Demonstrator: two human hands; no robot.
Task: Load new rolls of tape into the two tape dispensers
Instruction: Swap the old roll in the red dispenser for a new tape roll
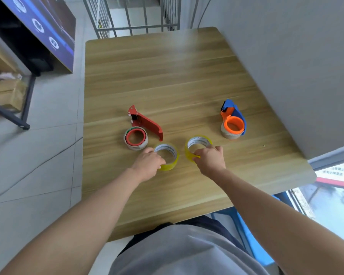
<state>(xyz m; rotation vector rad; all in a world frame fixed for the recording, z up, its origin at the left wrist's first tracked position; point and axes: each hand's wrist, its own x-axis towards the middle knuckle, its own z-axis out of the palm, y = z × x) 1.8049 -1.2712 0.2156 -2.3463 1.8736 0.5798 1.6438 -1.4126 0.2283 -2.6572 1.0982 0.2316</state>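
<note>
Two yellow tape rolls lie flat on the wooden table (167,86). My left hand (148,164) grips the near-left edge of the left yellow roll (170,164). The fingers of my right hand (210,158) close over the near rim of the right yellow roll (197,142). A red tape dispenser (145,122) lies behind the left roll, with a nearly used-up roll (135,138) on its red hub. At the right stands a blue and orange dispenser (233,118), which holds a bare cardboard core (229,134).
A grey wall (286,56) runs along the table's right side. Metal railings (131,14) stand beyond the far edge. Shelving and a dark box (38,32) are on the left across the tiled floor. A blue chair (252,239) shows under me.
</note>
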